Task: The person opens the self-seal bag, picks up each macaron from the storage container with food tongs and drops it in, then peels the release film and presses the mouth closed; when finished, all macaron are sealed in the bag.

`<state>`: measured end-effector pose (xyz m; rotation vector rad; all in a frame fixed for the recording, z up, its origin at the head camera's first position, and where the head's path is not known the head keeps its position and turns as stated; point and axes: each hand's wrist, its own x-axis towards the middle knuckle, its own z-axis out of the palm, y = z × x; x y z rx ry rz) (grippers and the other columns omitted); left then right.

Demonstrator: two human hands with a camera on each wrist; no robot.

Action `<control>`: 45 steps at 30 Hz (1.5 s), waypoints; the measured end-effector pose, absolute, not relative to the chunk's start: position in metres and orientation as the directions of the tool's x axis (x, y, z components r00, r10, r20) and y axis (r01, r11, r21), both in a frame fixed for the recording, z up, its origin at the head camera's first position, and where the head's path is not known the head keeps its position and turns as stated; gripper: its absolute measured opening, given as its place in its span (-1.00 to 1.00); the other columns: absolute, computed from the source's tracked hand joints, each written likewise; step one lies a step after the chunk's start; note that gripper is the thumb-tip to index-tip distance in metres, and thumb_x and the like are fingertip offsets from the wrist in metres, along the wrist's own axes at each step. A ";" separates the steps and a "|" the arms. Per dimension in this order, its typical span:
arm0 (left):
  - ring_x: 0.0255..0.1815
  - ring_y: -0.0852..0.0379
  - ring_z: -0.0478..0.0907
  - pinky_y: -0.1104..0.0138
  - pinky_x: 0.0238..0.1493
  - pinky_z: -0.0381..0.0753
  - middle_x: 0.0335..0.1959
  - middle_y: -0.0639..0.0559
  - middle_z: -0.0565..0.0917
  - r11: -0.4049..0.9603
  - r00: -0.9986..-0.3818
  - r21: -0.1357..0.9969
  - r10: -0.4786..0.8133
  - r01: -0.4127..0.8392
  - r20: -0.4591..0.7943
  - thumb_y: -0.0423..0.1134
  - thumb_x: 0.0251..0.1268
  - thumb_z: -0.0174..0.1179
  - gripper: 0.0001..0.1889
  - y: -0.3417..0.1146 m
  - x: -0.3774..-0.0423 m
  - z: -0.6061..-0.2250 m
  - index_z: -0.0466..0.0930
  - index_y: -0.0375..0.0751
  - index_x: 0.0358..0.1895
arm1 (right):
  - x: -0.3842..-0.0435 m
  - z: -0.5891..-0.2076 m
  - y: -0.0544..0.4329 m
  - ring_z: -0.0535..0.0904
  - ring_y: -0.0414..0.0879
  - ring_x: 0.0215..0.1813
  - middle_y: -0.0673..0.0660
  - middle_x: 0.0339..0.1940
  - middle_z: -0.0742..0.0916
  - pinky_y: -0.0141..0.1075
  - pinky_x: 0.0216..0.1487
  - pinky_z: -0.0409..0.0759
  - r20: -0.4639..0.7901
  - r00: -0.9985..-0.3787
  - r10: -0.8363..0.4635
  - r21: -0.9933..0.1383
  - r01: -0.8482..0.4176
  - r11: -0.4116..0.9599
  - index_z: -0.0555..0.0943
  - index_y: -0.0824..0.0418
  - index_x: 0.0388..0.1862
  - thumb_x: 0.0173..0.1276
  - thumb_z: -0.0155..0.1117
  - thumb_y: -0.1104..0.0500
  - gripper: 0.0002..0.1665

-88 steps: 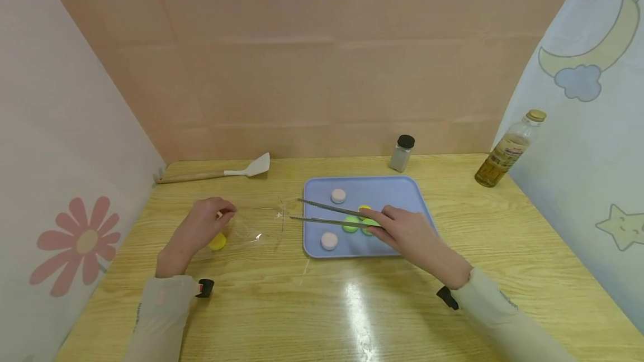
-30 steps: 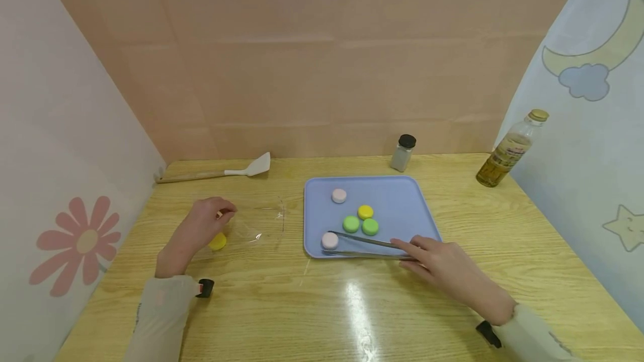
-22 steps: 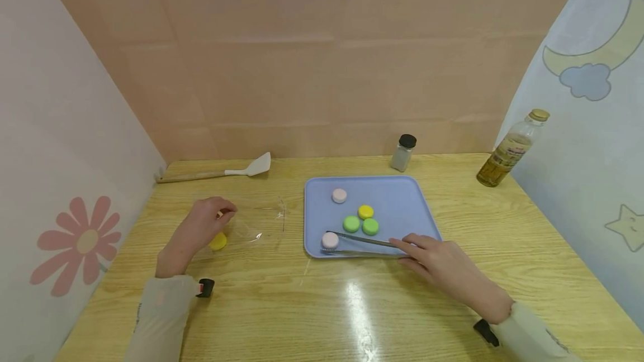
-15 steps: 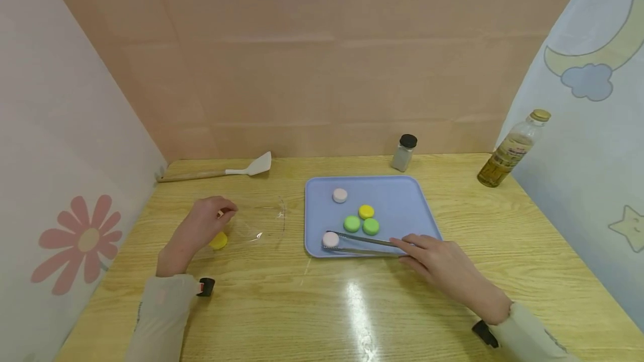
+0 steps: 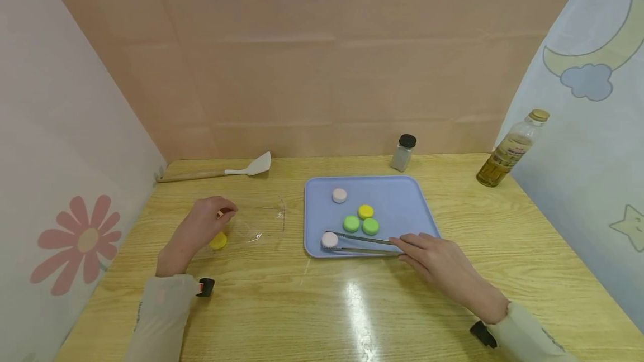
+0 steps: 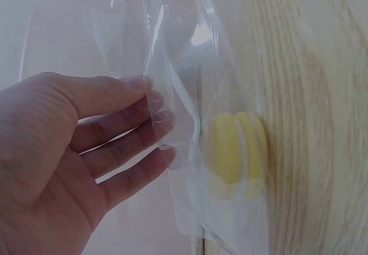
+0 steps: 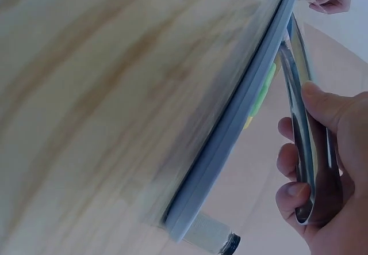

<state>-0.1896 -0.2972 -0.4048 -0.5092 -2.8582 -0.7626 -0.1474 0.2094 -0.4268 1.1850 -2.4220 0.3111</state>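
Observation:
My right hand (image 5: pixel 440 261) grips metal tongs (image 7: pixel 305 122) at the front right of the blue tray (image 5: pixel 397 194). Their two arms lie either side of a pale pink macaron (image 5: pixel 330 239) in the tray's near left corner. Another pale pink macaron (image 5: pixel 339 195), a yellow macaron (image 5: pixel 365 212) and two green macarons (image 5: pixel 351 224) also sit on the tray. To the left, my left hand (image 6: pixel 86 134) pinches the edge of a clear plastic bag (image 6: pixel 184 53) between thumb and fingers. Inside the bag a yellow macaron (image 6: pixel 238 154) shows through the film.
A white spatula (image 5: pixel 256 165) with a wooden handle lies at the back left of the wooden table (image 5: pixel 282 306). Behind the tray stands a small black-capped jar (image 5: pixel 402 153). A bottle of amber liquid (image 5: pixel 508 152) is at the far right.
From beyond the tray's left edge, my right hand has drawn the tongs back and nearer, and their tips now flank the near pink macaron. My left hand holds the bag in the same place.

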 end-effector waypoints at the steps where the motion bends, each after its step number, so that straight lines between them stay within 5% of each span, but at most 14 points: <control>1: -0.24 -0.07 0.67 0.06 -0.24 0.69 -0.15 -0.20 0.73 0.815 -0.934 0.458 0.286 0.355 0.216 -0.48 0.37 0.27 -0.88 -0.297 -0.190 -0.405 0.75 -0.41 -0.12 | -0.148 -0.427 0.209 0.70 -0.13 -0.18 -0.04 0.01 0.75 -0.26 -0.41 0.65 0.465 -0.545 -0.698 -0.013 -0.792 0.610 0.68 0.09 0.24 0.23 0.48 0.15 -0.45; 14: -0.27 -0.04 0.65 0.07 -0.25 0.68 -0.19 -0.17 0.73 0.811 -0.931 0.460 0.291 0.362 0.219 -0.48 0.36 0.27 -0.88 -0.297 -0.191 -0.406 0.75 -0.41 -0.13 | -0.151 -0.426 0.203 0.66 -0.14 -0.24 -0.02 0.00 0.75 -0.28 -0.42 0.64 0.495 -0.517 -0.698 0.000 -0.804 0.595 0.67 0.15 0.24 0.64 0.03 -0.09 -0.52; 26: -0.27 -0.03 0.65 0.08 -0.25 0.68 -0.16 -0.17 0.73 0.815 -0.934 0.457 0.292 0.355 0.205 -0.48 0.38 0.26 -0.87 -0.299 -0.192 -0.405 0.75 -0.40 -0.11 | -0.163 -0.414 0.170 0.62 -0.14 -0.27 0.00 -0.01 0.74 -0.27 -0.37 0.63 0.534 -0.494 -0.687 -0.002 -0.813 0.583 0.68 0.18 0.22 0.40 0.37 0.11 -0.57; 45: -0.29 -0.03 0.64 0.11 -0.28 0.68 -0.18 -0.17 0.72 0.811 -0.931 0.460 0.292 0.363 0.219 -0.49 0.36 0.27 -0.88 -0.299 -0.191 -0.404 0.75 -0.42 -0.12 | -0.195 -0.415 0.107 0.59 -0.12 -0.29 0.00 -0.02 0.74 -0.31 -0.40 0.61 0.534 -0.469 -0.704 0.048 -0.814 0.579 0.69 0.13 0.22 0.33 0.47 0.14 -0.53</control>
